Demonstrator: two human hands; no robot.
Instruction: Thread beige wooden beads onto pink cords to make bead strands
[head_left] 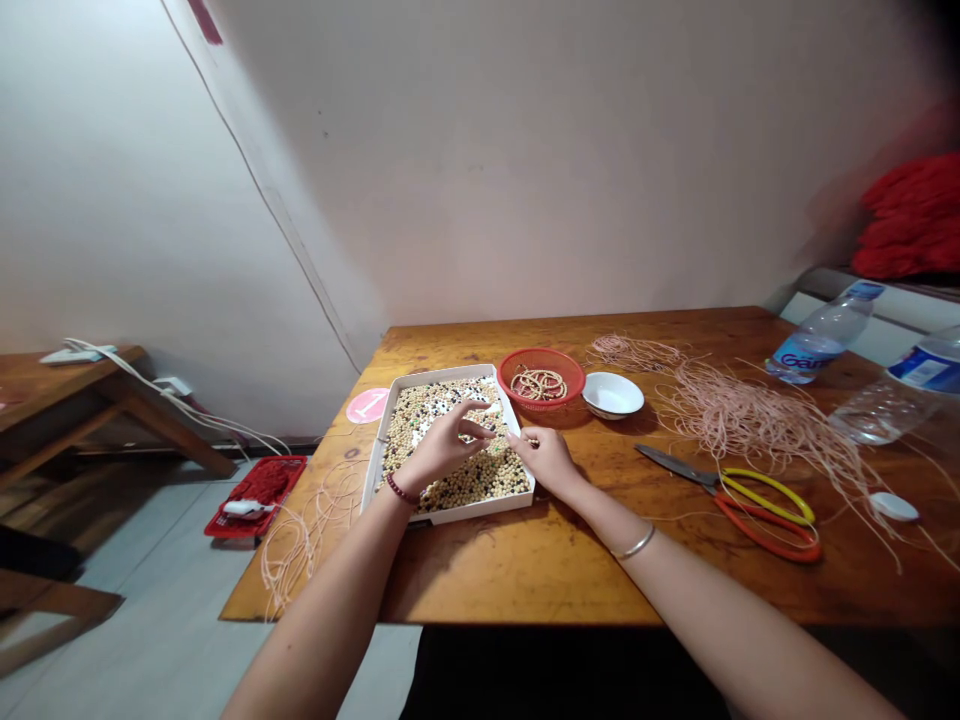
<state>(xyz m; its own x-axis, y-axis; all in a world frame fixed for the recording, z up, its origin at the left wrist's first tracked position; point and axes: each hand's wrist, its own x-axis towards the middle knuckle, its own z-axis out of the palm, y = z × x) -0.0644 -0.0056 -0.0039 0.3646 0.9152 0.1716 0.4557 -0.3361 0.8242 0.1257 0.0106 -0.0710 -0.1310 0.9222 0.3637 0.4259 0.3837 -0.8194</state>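
Note:
A white tray [373, 470] full of small cream, dark and white beads lies on the wooden table [525, 570]. My left hand [442, 447] hovers over the beads with thumb and forefinger pinched together. My right hand [546, 456] rests at the tray's right edge, its fingers pinched too. What each pinch holds is too small to name; it may be a bead or thin cord. A dark beaded bracelet circles my left wrist, a metal bangle my right.
A red basket [541, 378] with strung beads and a white bowl [613, 394] stand behind the tray. Pink cord strands [757, 415], scissors [739, 488], two water bottles [821, 335] and a white cap [894, 506] lie to the right. More cord [300, 530] hangs off the left edge.

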